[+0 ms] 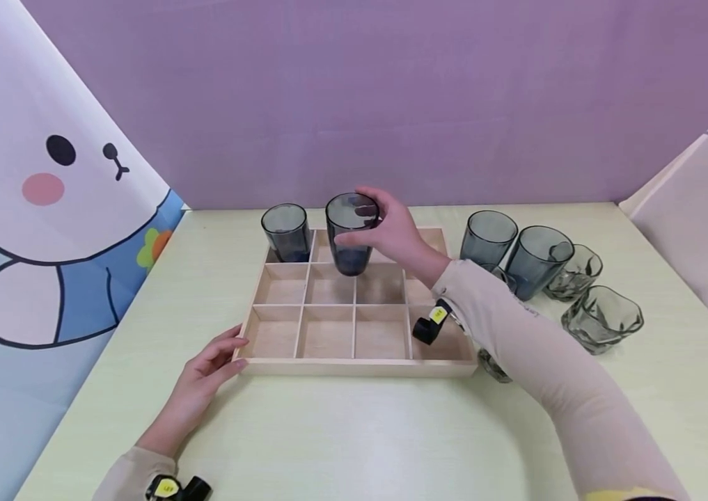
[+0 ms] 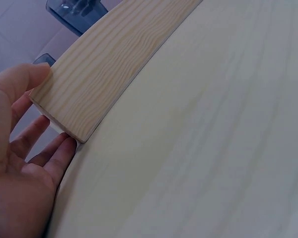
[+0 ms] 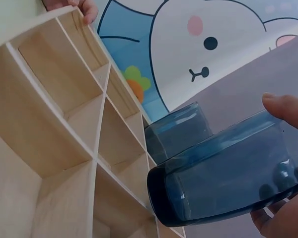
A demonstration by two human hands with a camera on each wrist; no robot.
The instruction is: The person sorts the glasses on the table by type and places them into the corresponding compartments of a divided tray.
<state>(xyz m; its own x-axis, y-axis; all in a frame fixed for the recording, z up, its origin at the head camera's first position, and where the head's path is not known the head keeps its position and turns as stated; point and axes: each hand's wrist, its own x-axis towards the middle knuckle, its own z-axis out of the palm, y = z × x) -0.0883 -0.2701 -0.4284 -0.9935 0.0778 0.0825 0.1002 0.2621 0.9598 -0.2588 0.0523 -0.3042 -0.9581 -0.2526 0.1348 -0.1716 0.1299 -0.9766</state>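
Far left, a pale backdrop [image 1: 28, 229] with a cartoon animal in blue, its left part cut off by the frame. Next, on the pale bench [image 1: 366, 438], the left hand [image 1: 206, 369] holds the near left corner of a light wooden tray [image 1: 356, 367], thumb on the front wall, other fingers spread along the side. Tray: bare wood, fine grain on the front wall, thin dividers in a grid; some right-hand compartments lie behind the right arm. In its far left compartment stands a smoky tumbler [image 1: 287, 236], lower part behind the divider. Just right of it, over the tray toward the back, the held glass [image 1: 349, 240]: tall, round-rimmed, clear smoke-grey, narrowing to a thick dark base, bluish in the right wrist view, mouth up in the head view. Cannot tell whether its base touches a divider. The right hand [image 1: 394, 233] grips it near the rim, thumb on the near side, fingers round the far side and partly seen through the glass. A beige sleeve [image 1: 535, 355] crosses the tray's right end. Beside its near right corner, a glass [image 1: 494, 367] shows only in part below the forearm. Farther right, two tall tumblers [image 1: 486, 236], one partly overlapping the other; another rim [image 1: 504, 277] before them, mostly covered by the sleeve. Rightmost, two low wavy glasses [image 1: 604, 320], the farther partly hidden.
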